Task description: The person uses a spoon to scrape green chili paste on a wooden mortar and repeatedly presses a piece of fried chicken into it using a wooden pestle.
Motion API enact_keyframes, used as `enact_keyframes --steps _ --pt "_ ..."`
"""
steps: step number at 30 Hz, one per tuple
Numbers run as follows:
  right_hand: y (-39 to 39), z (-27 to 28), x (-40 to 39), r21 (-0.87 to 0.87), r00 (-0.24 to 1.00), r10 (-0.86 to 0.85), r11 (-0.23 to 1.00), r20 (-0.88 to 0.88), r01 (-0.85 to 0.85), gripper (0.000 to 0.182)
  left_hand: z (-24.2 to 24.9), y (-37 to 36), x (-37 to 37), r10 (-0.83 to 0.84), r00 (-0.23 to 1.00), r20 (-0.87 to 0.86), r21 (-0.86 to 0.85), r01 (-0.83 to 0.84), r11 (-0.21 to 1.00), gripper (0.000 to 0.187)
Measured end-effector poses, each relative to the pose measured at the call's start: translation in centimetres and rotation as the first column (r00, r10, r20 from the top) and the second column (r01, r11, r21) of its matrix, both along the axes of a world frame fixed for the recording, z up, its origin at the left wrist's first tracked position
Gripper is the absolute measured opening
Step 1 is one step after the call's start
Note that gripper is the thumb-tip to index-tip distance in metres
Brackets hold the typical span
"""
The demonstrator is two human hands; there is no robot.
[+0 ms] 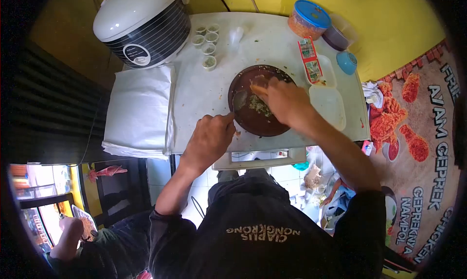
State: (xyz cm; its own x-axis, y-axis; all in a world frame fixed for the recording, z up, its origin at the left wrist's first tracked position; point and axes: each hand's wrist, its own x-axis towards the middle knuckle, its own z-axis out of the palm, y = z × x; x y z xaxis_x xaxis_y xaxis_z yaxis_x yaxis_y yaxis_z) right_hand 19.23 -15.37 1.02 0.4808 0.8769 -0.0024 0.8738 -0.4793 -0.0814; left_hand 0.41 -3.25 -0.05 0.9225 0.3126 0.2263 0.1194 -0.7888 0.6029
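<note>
A round dark brown plate point(262, 126) lies near the front edge of the white table, with chopped green bits point(259, 105) on it. My left hand point(212, 135) is closed at the plate's left rim, around the handle of a spoon point(239, 100) whose bowl rests over the plate. Above the right half of the plate, my right hand point(286, 100) grips an orange-brown piece point(259, 90) that reaches down to the plate. What exactly this piece is cannot be made out.
A rice cooker point(146, 28) and stacked white paper point(138, 111) occupy the left. Small cups point(209, 62) stand behind the plate. Right are red sachets point(311, 65), an open white box point(328, 106), a blue-lidded tub point(311, 18) and a blue bowl point(347, 62). Other people's arms point(68, 237) show below.
</note>
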Motion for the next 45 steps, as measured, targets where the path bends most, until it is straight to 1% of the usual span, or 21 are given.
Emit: enact_keyframes --steps 4,5,6,8,10,12,14,16,18,22,23,24,25,27,30,32,35,38,40,44,45 --pt "-0.9 -3.2 -2.7 0.019 0.957 -0.269 0.963 0.106 0.268 0.042 -0.3 0.6 0.0 -0.001 0.994 -0.111 -0.064 -0.006 0.998 0.017" --pt "-0.7 -2.8 -0.8 -0.01 0.987 -0.131 0.991 0.09 0.132 0.044 -0.4 0.1 -0.3 0.002 1.0 -0.027 0.001 -0.002 1.0 0.017" --pt "-0.2 -1.8 1.1 -0.009 0.987 -0.139 0.99 0.081 0.14 0.044 -0.5 0.0 -0.2 -0.004 0.998 0.068 0.074 -0.001 0.997 0.017" --pt "0.2 0.3 3.4 -0.183 0.985 0.0 0.983 -0.174 -0.032 0.042 -1.3 0.2 -0.3 -0.024 0.999 -0.031 0.053 0.026 0.998 0.017" --pt "-1.4 -1.7 0.8 -0.066 0.991 -0.08 0.995 -0.102 0.074 0.045 -0.8 0.5 -0.4 -0.042 0.997 -0.071 0.03 0.044 0.999 0.018" --pt "-2.4 0.2 -0.8 -0.167 0.979 -0.128 0.981 -0.159 0.101 0.051 -2.2 1.4 -0.4 -0.054 0.998 -0.01 0.066 0.055 0.996 0.018" --pt "-2.6 -0.3 4.2 -0.115 0.916 -0.051 0.993 -0.398 0.006 0.055 -2.6 0.9 -1.1 -0.072 0.997 0.017 0.081 0.071 0.994 0.019" --pt "-2.0 2.4 7.0 -0.295 0.755 -0.281 0.948 -0.592 0.121 0.069 -1.6 0.7 -0.8 -0.045 0.998 0.037 0.169 0.038 0.985 0.021" --pt "-1.6 3.2 8.4 -0.357 0.714 -0.327 0.927 -0.62 0.115 0.072 -1.9 1.0 -0.7 -0.065 0.996 0.063 0.175 0.053 0.983 0.021" --pt "-2.4 0.6 4.7 -0.323 0.805 -0.245 0.944 -0.541 0.07 0.07 -1.6 1.1 -0.8 -0.075 0.992 0.104 0.137 0.061 0.989 0.019" --pt "-3.5 -0.9 2.7 -0.118 0.926 -0.113 0.99 -0.361 0.075 0.069 -1.1 1.4 -0.4 -0.075 0.991 0.115 0.145 0.058 0.988 0.019" --pt "-3.9 -1.7 1.9 0.083 0.991 -0.013 0.996 -0.135 0.024 0.068 -0.5 1.5 0.0 -0.063 0.998 -0.028 0.045 0.065 0.997 0.018" --pt "-4.0 -1.6 2.9 0.083 0.991 -0.011 0.996 -0.131 0.022 0.068 0.1 1.5 0.1 -0.067 0.982 -0.178 -0.061 0.057 0.997 0.019" --pt "-4.5 -1.5 5.1 0.061 0.863 -0.035 0.995 -0.505 0.077 0.063 2.0 1.1 -0.1 -0.068 0.971 -0.229 -0.112 0.043 0.993 0.021" --pt "-6.1 0.4 2.3 0.027 0.893 -0.043 0.998 -0.448 0.062 0.064 2.4 1.5 0.2 -0.049 0.959 -0.279 -0.234 -0.019 0.972 0.025" --pt "-6.0 0.3 -1.4 -0.079 0.961 -0.084 0.995 -0.264 0.065 0.056 2.4 1.8 0.2 -0.045 0.953 -0.301 -0.307 -0.052 0.95 0.026" --pt "-4.6 -0.6 -3.0 -0.021 0.991 -0.077 0.997 -0.113 0.075 0.051 2.7 2.4 0.6 -0.089 0.918 -0.386 -0.398 -0.079 0.914 0.027" --pt "-2.6 0.9 -0.2 -0.003 0.974 -0.014 1.0 -0.226 0.014 0.054 3.1 2.9 1.2 -0.159 0.899 -0.407 -0.413 -0.026 0.91 0.026" --pt "-0.9 2.4 2.6 -0.356 0.899 -0.04 0.925 -0.436 -0.131 0.05 2.9 2.5 1.3 -0.163 0.909 -0.382 -0.435 -0.021 0.9 0.025" --pt "-3.1 0.1 1.5 -0.214 0.943 0.134 0.955 -0.304 -0.205 0.048 2.2 3.4 0.8 -0.204 0.922 -0.329 -0.424 0.049 0.904 0.026" --pt "-2.5 2.4 1.5 -0.287 0.919 0.12 0.928 -0.375 -0.238 0.053 2.4 3.3 1.0 -0.192 0.917 -0.351 -0.433 0.023 0.901 0.025"
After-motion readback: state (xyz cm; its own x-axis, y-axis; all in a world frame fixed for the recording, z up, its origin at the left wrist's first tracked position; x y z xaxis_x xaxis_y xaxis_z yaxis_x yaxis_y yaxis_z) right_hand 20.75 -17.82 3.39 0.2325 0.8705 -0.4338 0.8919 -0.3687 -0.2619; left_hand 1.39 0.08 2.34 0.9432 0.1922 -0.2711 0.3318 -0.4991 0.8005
